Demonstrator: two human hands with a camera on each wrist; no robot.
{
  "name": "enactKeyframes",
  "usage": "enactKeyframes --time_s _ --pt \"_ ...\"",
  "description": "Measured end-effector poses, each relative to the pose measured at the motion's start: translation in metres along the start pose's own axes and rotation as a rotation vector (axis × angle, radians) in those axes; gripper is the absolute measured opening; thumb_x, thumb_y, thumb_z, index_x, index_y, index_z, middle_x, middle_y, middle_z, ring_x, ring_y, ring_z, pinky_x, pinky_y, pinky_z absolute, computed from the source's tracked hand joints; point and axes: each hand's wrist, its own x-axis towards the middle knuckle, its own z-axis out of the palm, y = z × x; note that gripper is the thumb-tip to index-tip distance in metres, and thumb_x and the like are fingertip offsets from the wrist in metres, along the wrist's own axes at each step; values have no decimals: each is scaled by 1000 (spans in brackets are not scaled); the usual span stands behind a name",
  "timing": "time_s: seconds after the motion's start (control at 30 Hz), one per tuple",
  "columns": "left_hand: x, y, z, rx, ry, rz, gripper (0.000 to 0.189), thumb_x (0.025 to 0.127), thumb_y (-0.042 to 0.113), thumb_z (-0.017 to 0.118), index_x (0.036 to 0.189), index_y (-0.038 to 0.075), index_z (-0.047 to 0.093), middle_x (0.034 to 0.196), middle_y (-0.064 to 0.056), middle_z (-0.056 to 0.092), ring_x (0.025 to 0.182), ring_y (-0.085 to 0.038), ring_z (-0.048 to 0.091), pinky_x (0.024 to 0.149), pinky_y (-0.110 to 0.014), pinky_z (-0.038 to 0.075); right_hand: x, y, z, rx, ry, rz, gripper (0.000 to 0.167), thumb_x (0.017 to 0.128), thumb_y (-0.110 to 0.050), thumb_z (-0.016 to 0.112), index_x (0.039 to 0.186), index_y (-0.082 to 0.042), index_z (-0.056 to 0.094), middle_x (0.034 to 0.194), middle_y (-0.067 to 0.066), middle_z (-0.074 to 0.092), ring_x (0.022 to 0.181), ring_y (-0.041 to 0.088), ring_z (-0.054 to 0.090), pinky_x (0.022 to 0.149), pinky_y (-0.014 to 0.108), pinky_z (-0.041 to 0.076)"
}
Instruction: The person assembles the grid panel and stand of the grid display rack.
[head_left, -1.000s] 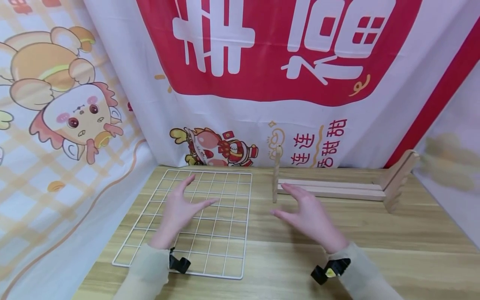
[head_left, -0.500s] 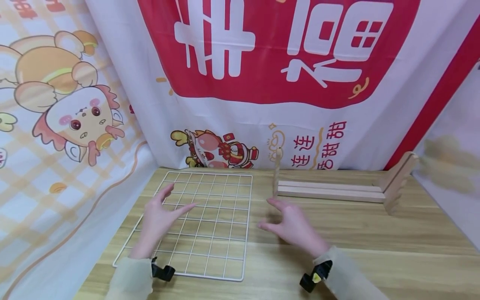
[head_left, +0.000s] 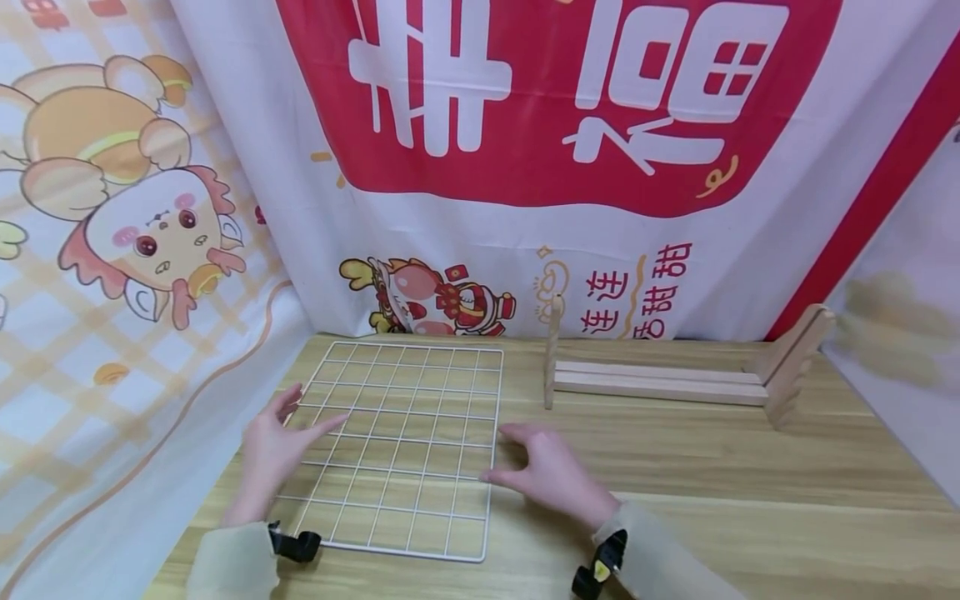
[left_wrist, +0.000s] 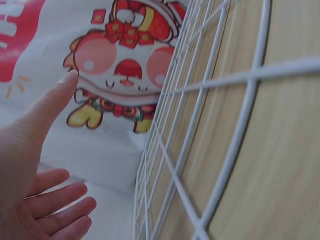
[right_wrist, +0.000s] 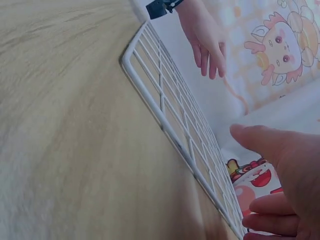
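A white wire grid panel lies flat on the wooden table, left of the middle. Over its left edge hovers my left hand, thumb and fingers spread apart with nothing between them. In the left wrist view that hand is clear of the wires. My right hand is at the panel's right edge, its thumb and fingers parted around nothing. The right wrist view has the same hand above the white rim; whether a fingertip touches it I cannot tell.
A wooden rack with two upright ends and a low crossbar stands at the back right of the table. Printed cloth hangs behind and along the left side.
Both hands have moved left and somewhat towards me, the left from over the grid panel to its left edge, the right from near the wooden rack to the panel's right edge.
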Motion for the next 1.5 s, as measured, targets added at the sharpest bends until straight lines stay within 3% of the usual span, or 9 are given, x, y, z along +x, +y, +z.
enactKeyframes --time_s 0.1,0.3,0.53,0.83,1.03,1.27,1.5 --pt "1 -10 -6 24 5 -10 105 75 53 88 153 0 41 150 -26 46 135 -47 45 110 -59 40 1 -2 5 3 4 -6 77 82 -52 83 134 0 64 136 13 63 126 30 58 110 46 44" --pt "-1 -23 -15 81 -50 -45 105 80 56 83 152 -5 38 147 -33 45 132 -51 46 108 -61 41 2 -4 13 10 9 5 72 82 -46 85 133 1 64 136 15 62 127 33 57 110 49 44" --pt "-2 -31 -17 93 -102 -81 102 82 55 83 150 -8 40 143 -34 48 128 -50 50 107 -59 42 2 -5 19 -18 25 5 68 81 -39 87 131 1 66 133 16 64 126 33 58 109 48 45" --pt "-1 -39 -23 136 -104 -125 98 84 58 79 149 -5 43 140 -33 51 125 -50 53 103 -61 45 2 -5 24 -78 58 -34 64 78 -33 90 127 2 68 130 17 66 122 34 60 106 48 47" --pt "1 -40 -24 154 -132 -119 101 84 60 78 149 -8 42 139 -35 51 126 -50 52 106 -61 42 1 -6 24 -94 66 -38 62 78 -30 91 126 2 68 127 16 67 119 33 62 105 48 49" --pt "0 -36 -22 161 -138 -58 97 83 59 79 144 -10 47 132 -34 58 121 -48 58 102 -59 47 -2 1 18 -77 62 -5 62 78 -27 90 128 1 67 130 16 66 121 33 60 105 48 48" --pt "-3 -28 -19 139 -193 -56 95 84 58 79 143 -9 49 129 -30 62 114 -43 63 98 -57 51 -8 13 8 -71 65 31 61 80 -24 90 129 3 66 130 17 65 121 34 61 105 48 49"
